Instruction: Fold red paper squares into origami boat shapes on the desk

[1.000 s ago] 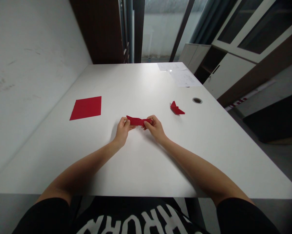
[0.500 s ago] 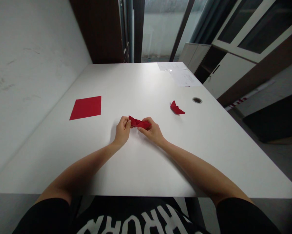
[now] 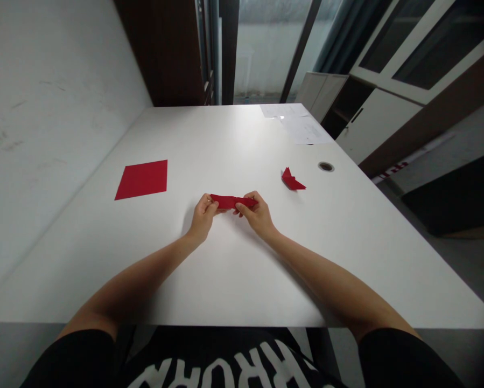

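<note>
A folded piece of red paper (image 3: 226,202) is stretched between my two hands, just above the white table (image 3: 233,258). My left hand (image 3: 203,211) pinches its left end between thumb and fingers. At the other end, my right hand (image 3: 258,213) grips it with the thumb on the near face and the fingers behind. The paper forms a long narrow strip with a crease near the middle. Its far side is hidden.
A flat red paper sheet (image 3: 142,179) lies to the left. Right of my hands sits a folded red paper boat-like shape (image 3: 292,180). Beyond it are a round cable hole (image 3: 326,167) and white printed sheets (image 3: 304,129). A wall (image 3: 56,118) borders the left side.
My right hand has shifted slightly right and changed its grip. The red paper between my hands has gone from a bunched, pointed form to a longer, straighter strip.
</note>
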{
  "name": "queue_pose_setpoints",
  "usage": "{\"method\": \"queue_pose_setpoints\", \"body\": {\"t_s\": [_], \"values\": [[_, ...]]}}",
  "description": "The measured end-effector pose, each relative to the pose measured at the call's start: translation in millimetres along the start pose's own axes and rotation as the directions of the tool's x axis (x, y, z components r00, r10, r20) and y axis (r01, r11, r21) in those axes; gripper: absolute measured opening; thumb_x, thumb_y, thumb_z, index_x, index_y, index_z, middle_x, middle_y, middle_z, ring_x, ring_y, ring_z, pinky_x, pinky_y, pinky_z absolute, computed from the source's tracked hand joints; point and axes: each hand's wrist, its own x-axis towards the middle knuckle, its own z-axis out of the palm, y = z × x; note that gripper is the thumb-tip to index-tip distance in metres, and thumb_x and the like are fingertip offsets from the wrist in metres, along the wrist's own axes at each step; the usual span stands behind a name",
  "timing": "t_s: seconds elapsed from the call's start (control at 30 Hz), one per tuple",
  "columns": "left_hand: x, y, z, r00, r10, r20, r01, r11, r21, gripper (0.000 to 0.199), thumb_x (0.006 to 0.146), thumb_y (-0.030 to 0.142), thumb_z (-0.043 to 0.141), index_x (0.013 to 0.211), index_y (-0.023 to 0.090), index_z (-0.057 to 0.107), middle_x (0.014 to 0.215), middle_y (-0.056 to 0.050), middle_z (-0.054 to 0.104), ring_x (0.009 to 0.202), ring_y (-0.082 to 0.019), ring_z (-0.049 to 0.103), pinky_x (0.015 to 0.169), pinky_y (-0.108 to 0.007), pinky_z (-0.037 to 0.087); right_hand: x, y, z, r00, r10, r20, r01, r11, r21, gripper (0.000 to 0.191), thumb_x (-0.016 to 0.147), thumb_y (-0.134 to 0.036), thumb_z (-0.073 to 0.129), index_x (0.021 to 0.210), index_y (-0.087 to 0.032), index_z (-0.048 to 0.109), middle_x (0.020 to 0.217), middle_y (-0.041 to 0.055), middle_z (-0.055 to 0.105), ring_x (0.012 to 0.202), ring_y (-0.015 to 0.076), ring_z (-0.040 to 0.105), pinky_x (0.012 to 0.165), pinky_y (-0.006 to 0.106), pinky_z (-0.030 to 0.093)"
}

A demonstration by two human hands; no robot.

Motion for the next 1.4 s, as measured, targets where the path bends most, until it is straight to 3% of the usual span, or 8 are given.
{"method": "queue_pose_setpoints", "body": {"t_s": [0.13, 0.23, 0.47, 0.6, 0.7, 0.97, 1.13, 1.4], "values": [[0, -2, -1.1, 0.996, -0.071, 0.056, 0.076, 0.994, -0.082, 0.028, 0.087, 0.039, 0.071, 0.098, 0.019, 0.056, 0.093, -0.003, 0.071, 0.077, -0.015, 0.070, 0.081, -0.034, 0.057, 0, 1, 0, 1.000, -0.030, 0.000, 0.030, 0.999, 0.022, 0.039, 0.084, -0.050, 0.076, 0.096, -0.023, 0.051, 0.076, -0.0009, 0.068, 0.068, 0.0162, 0.068, 0.060, 0.029, 0.051], [0, -2, -0.5, 0.993, -0.095, 0.071, 0.096, 0.995, 0.001, 0.038, 0.083, 0.044, 0.077, 0.103, 0.016, 0.062, 0.083, -0.003, 0.071, 0.069, -0.013, 0.065, 0.073, -0.029, 0.054, -3, -1, 2, 0.999, -0.039, 0.033, 0.038, 0.999, 0.038, 0.037, 0.085, -0.048, 0.076, 0.101, -0.022, 0.055, 0.081, 0.0002, 0.068, 0.070, 0.0162, 0.069, 0.063, 0.030, 0.052], [-3, 3, 1.4, 0.997, -0.021, 0.079, 0.004, 0.979, 0.203, 0.031, 0.084, 0.045, 0.075, 0.080, 0.014, 0.070, 0.072, -0.002, 0.067, 0.062, -0.012, 0.062, 0.061, -0.026, 0.051, -3, -6, 5, 0.992, 0.055, 0.111, -0.067, 0.993, 0.102, 0.049, 0.079, -0.052, 0.080, 0.111, -0.023, 0.057, 0.080, 0.0004, 0.070, 0.070, 0.0165, 0.065, 0.064, 0.030, 0.052], [-4, 5, 1.7, 0.997, -0.036, 0.069, 0.020, 0.976, 0.219, 0.028, 0.086, 0.041, 0.074, 0.079, 0.014, 0.069, 0.067, -0.002, 0.067, 0.056, -0.012, 0.061, 0.057, -0.026, 0.051, -2, -5, 4, 0.975, 0.069, 0.209, -0.081, 0.995, 0.050, 0.037, 0.087, -0.055, 0.071, 0.087, -0.019, 0.062, 0.073, 0.0003, 0.064, 0.065, 0.0137, 0.057, 0.061, 0.028, 0.046], [-5, 6, 3.3, 0.995, -0.059, 0.077, 0.039, 0.971, 0.238, 0.029, 0.086, 0.042, 0.074, 0.079, 0.015, 0.069, 0.067, -0.002, 0.068, 0.054, -0.012, 0.061, 0.054, -0.025, 0.050, -3, -5, 3, 0.970, 0.052, 0.238, -0.023, 0.992, -0.122, 0.045, 0.093, -0.059, 0.060, 0.072, -0.019, 0.061, 0.064, -0.0004, 0.058, 0.061, 0.0128, 0.052, 0.059, 0.028, 0.043], [-4, 9, 3.0, 0.988, -0.077, 0.131, 0.029, 0.942, 0.334, 0.059, 0.094, 0.062, 0.056, 0.060, 0.015, 0.066, 0.058, -0.005, 0.065, 0.047, -0.011, 0.056, 0.049, -0.025, 0.044, -2, -3, 1, 0.977, -0.030, 0.211, 0.080, 0.969, -0.234, 0.049, 0.096, -0.059, 0.053, 0.068, -0.020, 0.058, 0.062, -0.0016, 0.052, 0.060, 0.0128, 0.050, 0.060, 0.028, 0.040], [-6, 9, -3.1, 0.992, -0.024, 0.125, -0.042, 0.869, 0.494, 0.066, 0.095, 0.058, 0.057, 0.043, 0.018, 0.053, 0.040, 0.000, 0.049, 0.040, -0.009, 0.044, 0.048, -0.026, 0.034, -4, -7, 1, 0.981, 0.015, 0.191, 0.033, 0.970, -0.242, 0.050, 0.094, -0.061, 0.055, 0.066, -0.020, 0.057, 0.059, -0.0020, 0.051, 0.058, 0.0125, 0.047, 0.057, 0.027, 0.037], [-8, 4, 0.8, 0.997, -0.055, 0.062, 0.022, 0.897, 0.442, 0.065, 0.092, 0.069, 0.052, 0.053, 0.018, 0.056, 0.044, 0.004, 0.038, 0.042, -0.009, 0.031, 0.045, -0.028, 0.021, -4, -16, 2, 0.969, 0.078, 0.233, -0.036, 0.983, -0.179, 0.052, 0.091, -0.064, 0.059, 0.063, -0.021, 0.050, 0.057, -0.0040, 0.046, 0.056, 0.0116, 0.040, 0.055, 0.027, 0.033]]}}
